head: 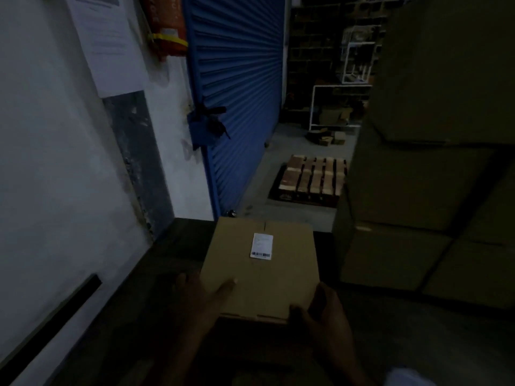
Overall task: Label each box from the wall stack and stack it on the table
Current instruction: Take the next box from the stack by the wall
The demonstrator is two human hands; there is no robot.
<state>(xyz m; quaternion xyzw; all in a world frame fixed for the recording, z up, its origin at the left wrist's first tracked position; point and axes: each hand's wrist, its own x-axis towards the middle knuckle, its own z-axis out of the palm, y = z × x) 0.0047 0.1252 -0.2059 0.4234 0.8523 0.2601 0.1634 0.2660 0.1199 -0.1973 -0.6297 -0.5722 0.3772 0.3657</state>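
Observation:
A small brown cardboard box [259,271] sits low in the middle of the head view, over a dark table surface [172,252]. A white barcode label [261,246] is stuck on its top face. My left hand [200,299] grips the box's near left edge, thumb lying on top. My right hand [320,310] grips its near right corner. Whether the box rests on the table or hangs just above it is too dark to tell.
A tall stack of large cardboard boxes [434,162] fills the right side. A white wall [55,162] with a posted paper sheet [108,43] runs along the left. A blue roller shutter [237,93] stands ahead, with a wooden pallet [312,179] and shelving on the floor beyond.

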